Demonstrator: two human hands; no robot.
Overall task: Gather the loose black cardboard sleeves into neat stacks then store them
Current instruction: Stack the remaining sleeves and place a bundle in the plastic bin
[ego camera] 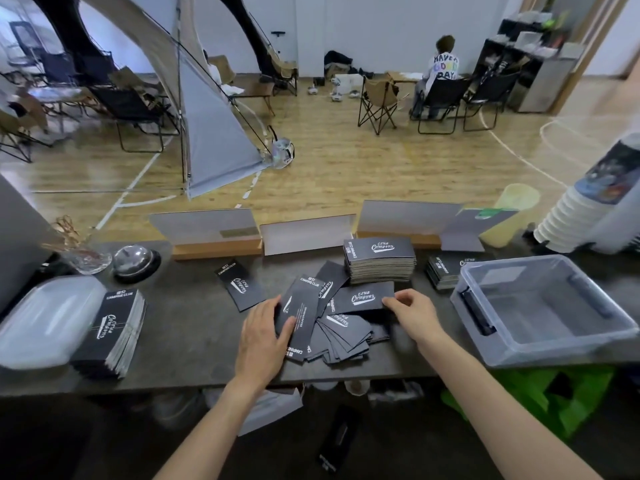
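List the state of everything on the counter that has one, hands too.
Loose pile, fanned out, unstacked.
Tall stack, squared, upright.
Small stack, neat, beside the bin.
Left stack, stacked, edges splayed.
Lone sleeve, flat, apart from the pile.
Bin, open, empty.
Lid, off, lying far left.
Left hand, resting flat on the pile.
Right hand, pinching the top sleeve.
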